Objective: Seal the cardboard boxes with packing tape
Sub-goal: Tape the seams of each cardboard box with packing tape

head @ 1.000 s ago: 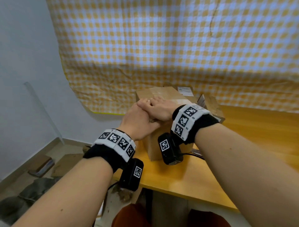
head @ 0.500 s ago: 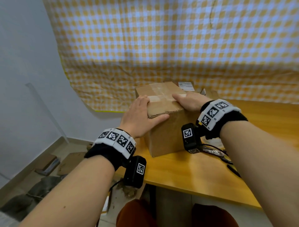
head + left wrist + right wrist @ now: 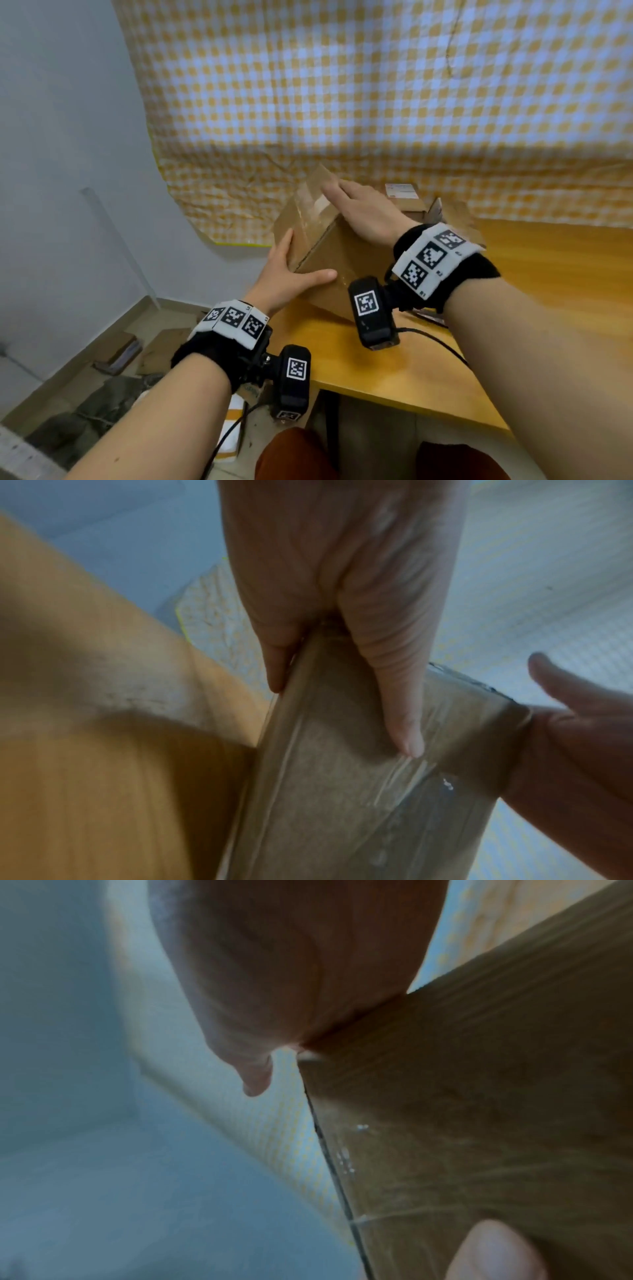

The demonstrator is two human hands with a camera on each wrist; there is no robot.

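No legible text; white label (image 3: 400,190) print too small.

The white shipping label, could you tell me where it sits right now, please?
In the head view the white shipping label lies on a second cardboard box, just beyond the right hand, below the checked cloth.
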